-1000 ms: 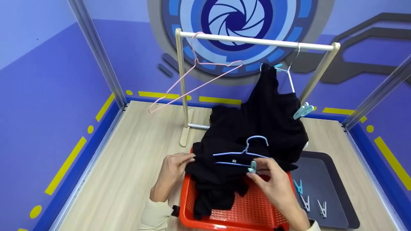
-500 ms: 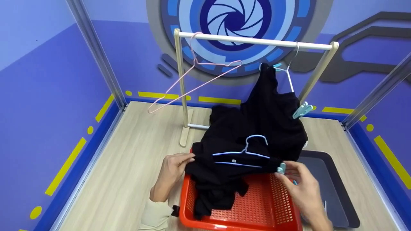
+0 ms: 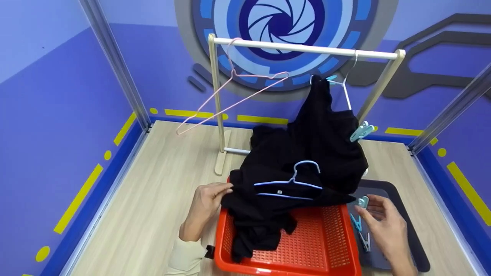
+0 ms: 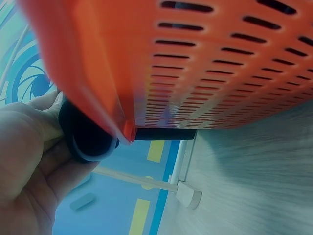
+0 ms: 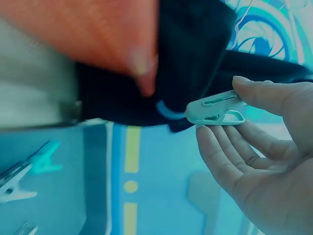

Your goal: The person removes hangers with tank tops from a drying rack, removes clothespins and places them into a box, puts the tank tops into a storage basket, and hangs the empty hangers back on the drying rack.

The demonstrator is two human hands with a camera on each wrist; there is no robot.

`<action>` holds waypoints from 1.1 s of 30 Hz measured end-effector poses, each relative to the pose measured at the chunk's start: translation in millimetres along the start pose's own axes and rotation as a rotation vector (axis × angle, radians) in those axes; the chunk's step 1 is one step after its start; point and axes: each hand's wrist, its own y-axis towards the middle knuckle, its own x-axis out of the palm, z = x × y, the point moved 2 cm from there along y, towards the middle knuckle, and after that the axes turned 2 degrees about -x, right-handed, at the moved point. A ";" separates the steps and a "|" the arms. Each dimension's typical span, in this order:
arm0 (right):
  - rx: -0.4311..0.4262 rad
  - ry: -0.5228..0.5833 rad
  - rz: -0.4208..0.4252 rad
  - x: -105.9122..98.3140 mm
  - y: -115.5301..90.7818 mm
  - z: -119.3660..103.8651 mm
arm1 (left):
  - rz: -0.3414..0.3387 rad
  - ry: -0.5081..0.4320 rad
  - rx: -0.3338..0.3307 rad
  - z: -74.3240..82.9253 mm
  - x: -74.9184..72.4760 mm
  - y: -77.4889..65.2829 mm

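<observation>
A black garment (image 3: 264, 211) lies spread over the red basket (image 3: 353, 245), with a light blue hanger (image 3: 272, 183) inside its neck opening. My left hand (image 3: 207, 201) pinches the garment's left end; in the left wrist view its fingers wrap a dark fold (image 4: 78, 132) beside the basket wall. Between thumb and fingers, my right hand (image 3: 387, 226) holds a mint-green clothespin (image 3: 363, 202). In the right wrist view the clothespin's nose (image 5: 191, 113) is right at the garment's right end, where a bit of blue hanger (image 5: 168, 111) shows.
A dark grey tray (image 3: 418, 249) at the right holds a blue clothespin (image 3: 356, 222) and a grey one (image 3: 365, 243). Behind stands a rack (image 3: 307, 48) with a pink hanger (image 3: 245, 100) and a second black garment (image 3: 330, 142) clipped by teal clothespins (image 3: 361, 132).
My right hand has moved right with the clothespin, from the neck opening along the garment to its right end. My left hand has stayed in place.
</observation>
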 end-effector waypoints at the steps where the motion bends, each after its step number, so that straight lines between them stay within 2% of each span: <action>1: 0.017 -0.011 -0.001 -0.5 1.3 5.1 | -0.001 -0.002 0.000 0.0 -0.2 0.1; 10: 0.137 -0.140 -0.048 -7.9 13.5 48.0 | 0.000 0.001 -0.002 0.6 -1.8 -0.1; 16: 0.150 -0.211 -0.073 -8.5 23.7 70.2 | -0.003 0.006 0.004 0.4 -1.5 0.7; 25: 0.180 -0.348 -0.283 -3.4 40.7 98.2 | 0.003 0.021 0.016 -2.0 -0.3 1.1; 33: 0.166 -0.404 -0.331 3.7 46.5 111.6 | 0.004 0.054 0.033 -0.7 -0.6 1.6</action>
